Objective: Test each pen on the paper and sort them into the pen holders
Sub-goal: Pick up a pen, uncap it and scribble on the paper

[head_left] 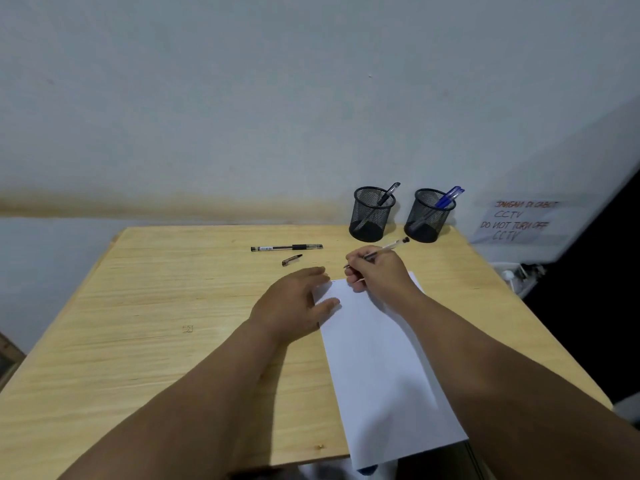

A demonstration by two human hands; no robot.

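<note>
My right hand (375,268) gripped a pen (384,250), tip at the paper's (384,358) far edge. My left hand (294,303) lay flat, fingers straight, pressing the paper's corner on the table (156,306).

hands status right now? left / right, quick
Left hand: open, fingers flat on the paper, pressing its edge.
Right hand: grips a pen over the paper.
</note>
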